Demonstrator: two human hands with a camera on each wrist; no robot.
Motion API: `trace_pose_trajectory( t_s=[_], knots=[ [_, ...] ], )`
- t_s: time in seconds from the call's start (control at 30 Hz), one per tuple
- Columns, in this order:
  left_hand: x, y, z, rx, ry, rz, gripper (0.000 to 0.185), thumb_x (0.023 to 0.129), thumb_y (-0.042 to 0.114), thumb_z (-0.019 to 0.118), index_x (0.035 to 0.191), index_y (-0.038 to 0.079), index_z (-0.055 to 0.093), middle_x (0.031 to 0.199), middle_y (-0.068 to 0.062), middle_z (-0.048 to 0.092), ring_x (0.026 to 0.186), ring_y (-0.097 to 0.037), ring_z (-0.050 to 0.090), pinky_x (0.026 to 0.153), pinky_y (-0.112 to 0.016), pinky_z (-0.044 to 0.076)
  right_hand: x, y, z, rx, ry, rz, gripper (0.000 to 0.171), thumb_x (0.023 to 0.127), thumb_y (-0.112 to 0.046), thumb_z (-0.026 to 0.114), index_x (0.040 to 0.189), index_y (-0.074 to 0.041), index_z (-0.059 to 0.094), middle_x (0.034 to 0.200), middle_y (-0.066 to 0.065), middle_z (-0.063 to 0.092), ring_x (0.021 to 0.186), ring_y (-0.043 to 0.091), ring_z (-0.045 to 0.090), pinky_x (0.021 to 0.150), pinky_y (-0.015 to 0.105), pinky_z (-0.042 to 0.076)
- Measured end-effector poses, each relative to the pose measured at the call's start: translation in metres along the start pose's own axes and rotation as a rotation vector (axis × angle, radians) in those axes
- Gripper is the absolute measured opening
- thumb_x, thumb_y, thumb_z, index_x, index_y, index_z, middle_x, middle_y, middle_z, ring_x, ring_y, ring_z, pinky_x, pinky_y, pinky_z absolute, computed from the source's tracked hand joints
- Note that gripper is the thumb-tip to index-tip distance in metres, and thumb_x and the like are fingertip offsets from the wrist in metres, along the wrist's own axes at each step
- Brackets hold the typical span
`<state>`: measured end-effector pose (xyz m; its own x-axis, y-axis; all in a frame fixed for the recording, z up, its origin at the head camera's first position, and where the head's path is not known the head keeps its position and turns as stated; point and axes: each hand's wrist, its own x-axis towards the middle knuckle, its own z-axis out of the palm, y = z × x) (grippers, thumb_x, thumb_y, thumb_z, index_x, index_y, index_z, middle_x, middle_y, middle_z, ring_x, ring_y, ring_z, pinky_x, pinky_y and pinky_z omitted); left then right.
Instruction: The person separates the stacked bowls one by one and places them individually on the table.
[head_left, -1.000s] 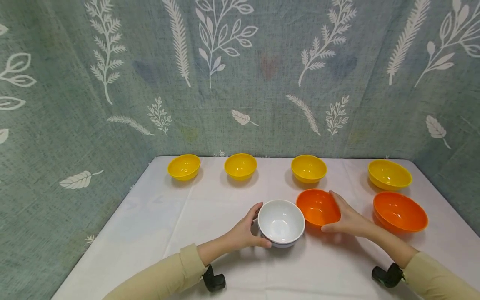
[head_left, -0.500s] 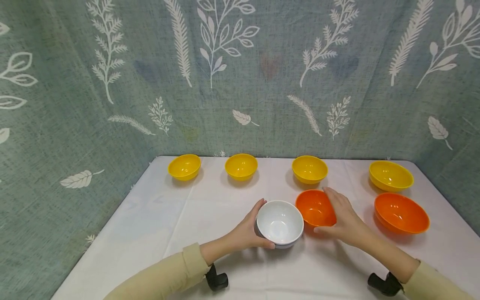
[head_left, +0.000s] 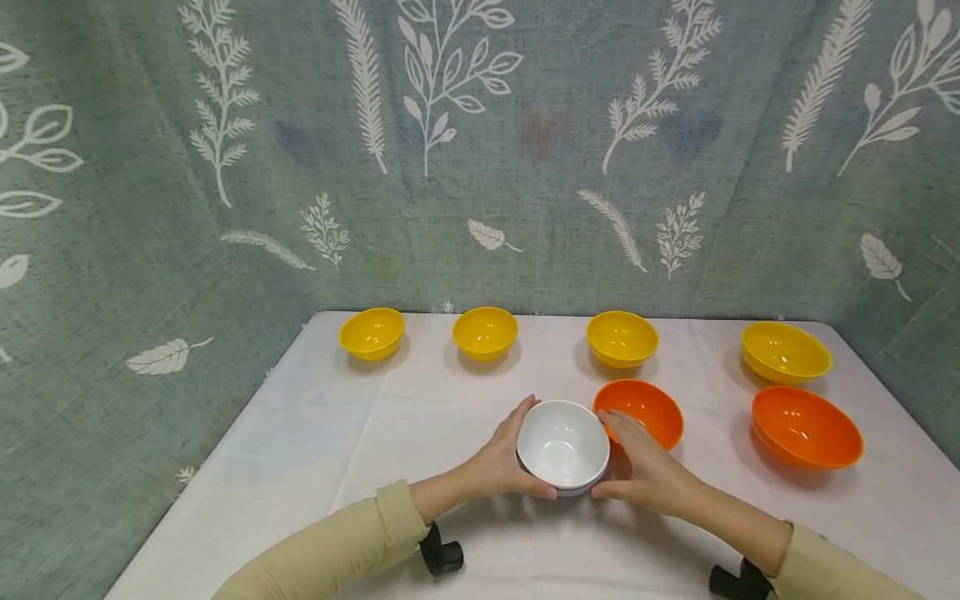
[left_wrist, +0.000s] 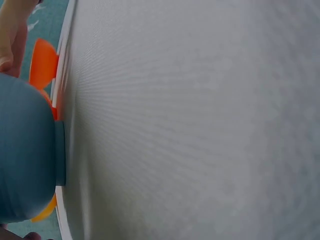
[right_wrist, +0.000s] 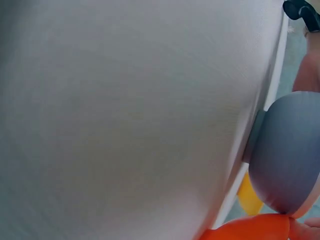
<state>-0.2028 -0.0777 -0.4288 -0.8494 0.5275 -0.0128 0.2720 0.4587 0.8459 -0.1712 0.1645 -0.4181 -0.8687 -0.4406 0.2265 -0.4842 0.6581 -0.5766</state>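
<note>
A bowl, white inside and blue-grey outside, stands on the white-covered table before me. My left hand holds its left side, thumb at the front and fingers round the back. On the opposite side, my right hand curves round the same bowl, its fingertips between this rim and an orange bowl just behind. The right wrist view shows the blue-grey outside and part of the orange bowl below it. Most of each hand's grip is hidden in the wrist views.
Along the table's back edge stand several yellow bowls. A second orange bowl is at the right. A green leaf-patterned cloth hangs behind and beside the white-covered table.
My right hand has left the orange bowl and moved left to the white-inside bowl. My left hand has closed in on that bowl's left side.
</note>
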Motion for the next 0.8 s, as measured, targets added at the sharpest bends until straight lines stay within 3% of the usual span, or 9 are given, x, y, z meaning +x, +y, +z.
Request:
trace_pose_trajectory(
  t_s=[0.43, 0.67, 0.8],
  knots=[
    [-0.002, 0.004, -0.003, -0.001, 0.054, -0.005, 0.118, 0.058, 0.031, 0.086, 0.147, 0.016, 0.01, 0.147, -0.007, 0.024, 0.126, -0.027, 0.033, 0.099, -0.051, 0.034, 0.002, 0.001, 0.0, -0.001, 0.006, 0.004, 0.094, 0.064, -0.033, 0.082, 0.134, 0.008, 0.035, 0.135, 0.027, 0.04, 0.127, 0.045, 0.031, 0.101, 0.06, 0.026],
    [-0.008, 0.015, -0.031, -0.076, 0.148, 0.035, 0.121, 0.055, 0.033, 0.087, 0.147, 0.017, 0.011, 0.148, -0.009, 0.024, 0.129, -0.03, 0.032, 0.104, -0.052, 0.029, 0.003, 0.001, -0.001, 0.004, -0.01, 0.016, 0.094, 0.064, -0.035, 0.081, 0.134, 0.008, 0.036, 0.135, 0.029, 0.039, 0.127, 0.046, 0.03, 0.101, 0.06, 0.024],
    [-0.01, 0.012, -0.05, -0.108, 0.22, 0.024, 0.122, 0.054, 0.033, 0.088, 0.147, 0.013, 0.011, 0.147, -0.011, 0.027, 0.127, -0.03, 0.035, 0.104, -0.051, 0.03, 0.003, 0.002, -0.001, 0.012, -0.007, -0.003, 0.092, 0.063, -0.032, 0.082, 0.133, 0.008, 0.037, 0.134, 0.028, 0.04, 0.127, 0.047, 0.029, 0.101, 0.061, 0.023]
  ],
)
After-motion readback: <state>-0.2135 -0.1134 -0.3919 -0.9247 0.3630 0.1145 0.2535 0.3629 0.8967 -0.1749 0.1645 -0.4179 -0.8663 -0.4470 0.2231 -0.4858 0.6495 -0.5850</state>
